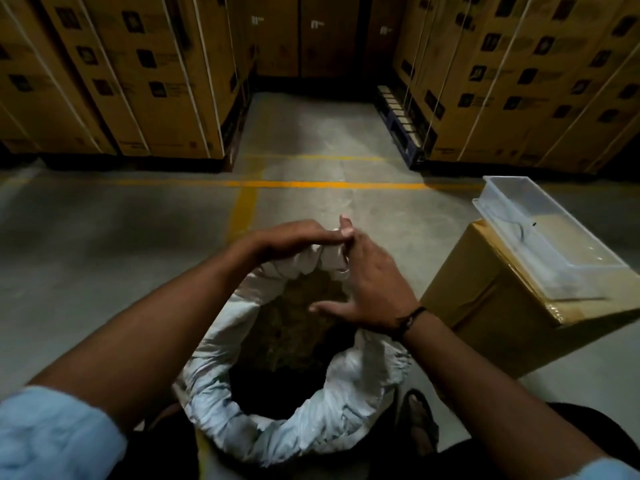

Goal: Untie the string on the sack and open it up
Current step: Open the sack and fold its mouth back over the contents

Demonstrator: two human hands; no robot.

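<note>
Warehouse floor with a sack, a box and stacked cartons

The grey concrete floor (104,216) is marked with yellow painted lines (311,184) that cross ahead of the sack. The white sack (298,424) stands on it with its mouth rolled open. Just to the right sits a brown cardboard box (485,306) carrying a clear plastic tray (540,230) on top. Stacks of strapped cartons (114,74) stand on dark pallets along the far left and right, an aisle between them.

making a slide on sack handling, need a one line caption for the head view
Both hands, left hand and right hand, pinch the far rim of an open white sack on the warehouse floor.
</note>
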